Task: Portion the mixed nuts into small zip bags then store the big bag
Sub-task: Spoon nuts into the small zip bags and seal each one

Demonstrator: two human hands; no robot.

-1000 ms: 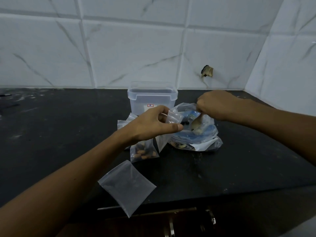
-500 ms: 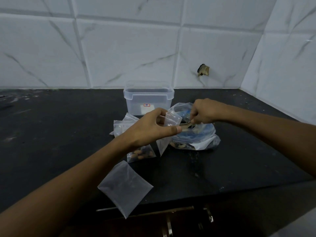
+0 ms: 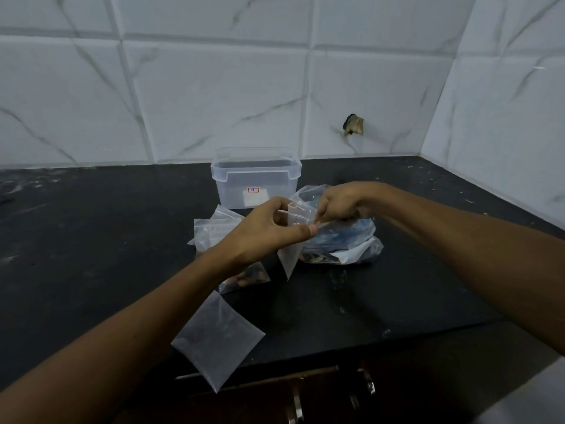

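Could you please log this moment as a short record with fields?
left hand: holds small clear zip bag open
right hand: fingers at that bag's mouth; contents unclear
big crinkled blue-and-white nut bag: lying behind the hands
filled small bag of brown nuts: on black counter
empty flat clear bag: counter edge
clear lidded plastic box: by wall

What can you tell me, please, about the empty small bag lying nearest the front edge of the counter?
The empty small bag is a square pouch of clear, slightly frosted plastic, flat and apparently holding nothing. It lies turned like a diamond on the dark counter, one corner hanging past the front edge. Neither hand touches it; the left arm passes just beside it. A filled bag of nuts lies just behind its far corner; whether they touch cannot be told.
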